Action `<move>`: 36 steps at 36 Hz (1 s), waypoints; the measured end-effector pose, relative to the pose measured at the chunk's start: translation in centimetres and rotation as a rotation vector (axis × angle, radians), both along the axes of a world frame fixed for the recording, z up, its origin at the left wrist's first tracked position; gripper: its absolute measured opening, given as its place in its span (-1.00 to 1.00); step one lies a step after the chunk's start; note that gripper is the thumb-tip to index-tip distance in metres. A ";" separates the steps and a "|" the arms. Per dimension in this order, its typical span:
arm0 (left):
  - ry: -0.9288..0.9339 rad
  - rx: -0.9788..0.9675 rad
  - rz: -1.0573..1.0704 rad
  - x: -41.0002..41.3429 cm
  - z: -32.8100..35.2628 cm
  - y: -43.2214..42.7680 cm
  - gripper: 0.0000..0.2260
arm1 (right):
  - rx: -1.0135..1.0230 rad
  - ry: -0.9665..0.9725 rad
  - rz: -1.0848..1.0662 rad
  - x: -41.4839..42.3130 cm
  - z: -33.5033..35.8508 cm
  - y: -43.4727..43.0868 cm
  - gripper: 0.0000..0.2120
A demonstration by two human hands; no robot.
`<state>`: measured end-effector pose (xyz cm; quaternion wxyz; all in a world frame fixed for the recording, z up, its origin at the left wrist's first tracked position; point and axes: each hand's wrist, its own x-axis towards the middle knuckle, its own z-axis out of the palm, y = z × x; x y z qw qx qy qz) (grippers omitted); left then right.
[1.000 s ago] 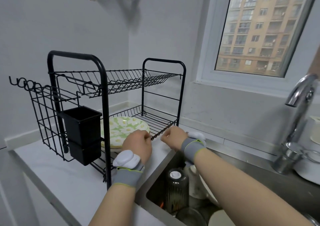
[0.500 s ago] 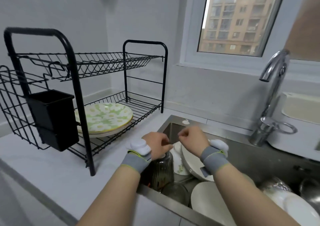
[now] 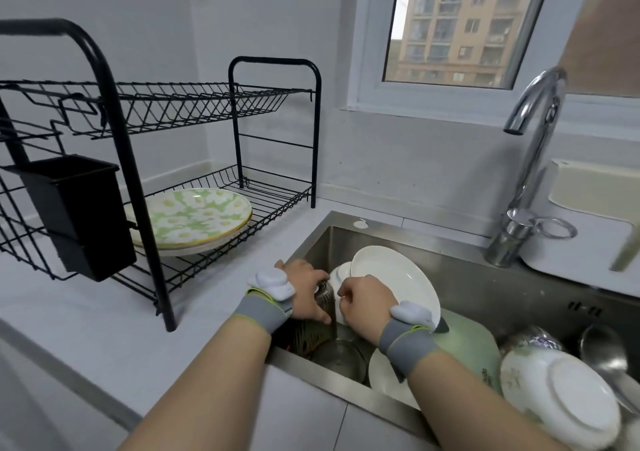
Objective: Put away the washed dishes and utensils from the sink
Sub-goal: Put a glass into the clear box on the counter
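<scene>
The left hand (image 3: 304, 289) reaches into the sink (image 3: 485, 294), thumb and fingers wrapped around a glass (image 3: 327, 303) near its upper end. The right hand (image 3: 363, 303) is just beside it with its fingers curled at the rim of a small white dish (image 3: 337, 272); whether it actually grips the dish cannot be told. Both wrists wear grey bands carrying white devices.

The glass stands in the sink's left corner with its long axis vertical, and it appears to be mouth down. It is dark, smoky and ribbed lengthwise.

A large white plate (image 3: 391, 277) leans behind the hands. To the right lie a pale green board (image 3: 464, 339), whose dark print is too small to read, and an upturned flowered bowl (image 3: 561, 391). On the desk (image 3: 104, 312) to the left, a black dish rack (image 3: 242, 104) holds green flowered plates (image 3: 194, 215) on its lower tier.
</scene>
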<state>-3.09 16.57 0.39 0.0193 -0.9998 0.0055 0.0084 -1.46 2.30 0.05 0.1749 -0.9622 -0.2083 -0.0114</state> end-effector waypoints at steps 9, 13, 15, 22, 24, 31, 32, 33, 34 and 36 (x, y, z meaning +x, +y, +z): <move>-0.094 -0.152 0.010 -0.5 0.5 -0.1 -0.31 | 0.038 0.008 -0.012 0.3 -0.1 -0.2 -0.72; -0.195 -0.333 0.049 -1.2 1.7 0.4 -0.31 | 0.104 -0.026 -0.031 0.5 0.3 -0.4 -0.71; -0.251 -0.421 0.089 -1.7 2.6 0.6 -0.31 | 0.163 -0.039 -0.054 0.8 0.6 -0.5 -0.71; -0.398 -0.676 0.210 -2.0 4.1 0.7 -0.49 | 0.346 -0.062 -0.093 1.8 1.6 -1.5 -0.68; -0.417 -0.745 0.253 -1.8 3.7 0.7 -0.54 | 0.464 -0.008 -0.083 2.1 1.9 -1.8 -0.68; -0.376 -1.213 0.365 -0.7 3.5 0.1 -0.63 | 0.783 0.215 0.068 2.2 3.6 -3.6 -0.74; -0.318 -1.400 0.379 -0.6 3.4 -0.1 -0.62 | 0.805 0.252 0.118 2.0 3.9 -4.0 -0.75; -0.250 -1.606 0.400 -0.7 3.4 -0.4 -0.64 | 0.801 0.278 0.159 1.7 4.1 -4.3 -0.76; -0.178 -1.798 0.428 -0.8 3.5 -1.0 -0.66 | 0.778 0.287 0.184 1.5 4.3 -4.6 -0.69; -0.069 -2.003 0.445 -0.8 3.3 -1.6 -0.65 | 0.715 0.295 0.209 1.3 4.6 -5.0 -0.46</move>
